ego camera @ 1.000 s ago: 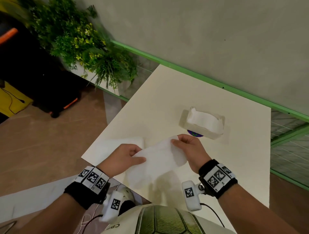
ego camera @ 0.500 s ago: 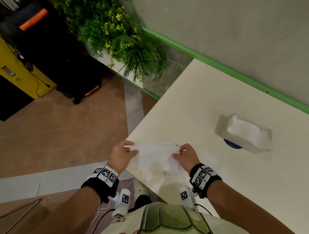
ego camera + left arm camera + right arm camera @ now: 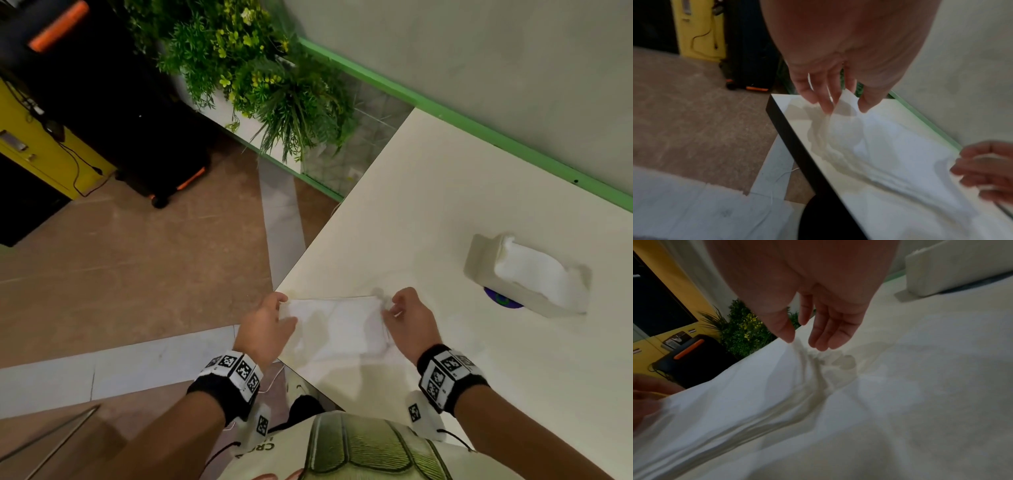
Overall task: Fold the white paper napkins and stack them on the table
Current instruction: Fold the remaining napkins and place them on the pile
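Floor tiles [image 3: 137, 274] fill the left of the head view, with a yellow cabinet [image 3: 41, 150] and a black speaker with orange trim [image 3: 137, 120] standing on them, and a leafy plant [image 3: 260, 78] beside the speaker against the wall. Next comes the left hand [image 3: 265, 329], at the near left corner of the white table [image 3: 445, 212]; in the left wrist view its fingertips [image 3: 826, 105] and thumb pinch the raised corner of a white napkin [image 3: 337, 325], so this hand is grasping the napkin. The napkin lies spread on the table close to the near edge, between the two hands, rumpled along its left side and lifted a little at both ends. At its right end is the right hand [image 3: 409, 320]; in the right wrist view its thumb and fingers [image 3: 824, 337] point down nearly straight just above the bunched right edge of the napkin, with a gap between them, so this hand looks released rather than gripping. Further right, well apart from the napkin, a white napkin box [image 3: 527, 274] sits on the table with paper standing out of its top and a blue disc [image 3: 501, 301] showing under its near edge.
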`<state>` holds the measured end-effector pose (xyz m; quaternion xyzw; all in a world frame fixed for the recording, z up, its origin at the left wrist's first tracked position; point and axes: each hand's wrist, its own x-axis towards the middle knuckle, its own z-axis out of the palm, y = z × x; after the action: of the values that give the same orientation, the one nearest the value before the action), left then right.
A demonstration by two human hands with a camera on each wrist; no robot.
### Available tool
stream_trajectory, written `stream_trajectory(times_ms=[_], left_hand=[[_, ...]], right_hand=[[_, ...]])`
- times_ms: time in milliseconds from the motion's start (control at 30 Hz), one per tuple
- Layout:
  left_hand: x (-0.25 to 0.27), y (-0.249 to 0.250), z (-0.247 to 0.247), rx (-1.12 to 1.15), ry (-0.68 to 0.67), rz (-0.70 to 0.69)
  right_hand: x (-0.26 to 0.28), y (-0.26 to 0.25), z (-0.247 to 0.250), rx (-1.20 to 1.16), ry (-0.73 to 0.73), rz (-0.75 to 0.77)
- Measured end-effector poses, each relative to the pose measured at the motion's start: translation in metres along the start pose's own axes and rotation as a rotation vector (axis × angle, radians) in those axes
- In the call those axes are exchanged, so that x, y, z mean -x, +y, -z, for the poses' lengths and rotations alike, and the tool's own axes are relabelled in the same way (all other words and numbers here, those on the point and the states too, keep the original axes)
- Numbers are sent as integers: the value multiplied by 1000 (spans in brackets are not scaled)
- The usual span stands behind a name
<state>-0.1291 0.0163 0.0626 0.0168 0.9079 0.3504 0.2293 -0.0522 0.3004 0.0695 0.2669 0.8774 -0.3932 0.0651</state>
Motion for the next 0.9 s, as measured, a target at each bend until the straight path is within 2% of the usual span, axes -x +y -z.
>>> stream_trajectory(times_ms=[67,100,133,200,267,333,400,500,567,633,733,833,900], left_hand=[[5,-2,1,-305,124,-273],[7,0,2,-429,140,-407],[9,1,1,-518,112,-511],[11,1,-7,-652,-3,-642],[11,0,-18,-761,-130,-652],[12,2,-28,-842,-232,-582],[12,8,-30,-927,-302,-489],[13,17,-30,-1002,-305,-421],[14,16,-31,-992,-275,-424],[19,17,-33,-940,-189,-486],[30,35,-38,-869,-139,-580],[43,72,-49,-768,-98,-754],[54,103,-58,-680,-66,-906]], right_hand=[[1,21,17,96,83,73],[2,34,26,175,128,85],[4,47,36,262,168,67],[11,74,55,422,177,-65],[22,101,69,527,106,-232],[33,122,77,531,41,-319],[39,129,79,504,27,-329],[38,127,81,477,-3,-304],[37,126,83,414,-24,-321],[39,125,86,314,-5,-347],[46,119,100,21,78,-329],[56,101,125,-414,89,-309],[64,85,143,-587,67,-271]])
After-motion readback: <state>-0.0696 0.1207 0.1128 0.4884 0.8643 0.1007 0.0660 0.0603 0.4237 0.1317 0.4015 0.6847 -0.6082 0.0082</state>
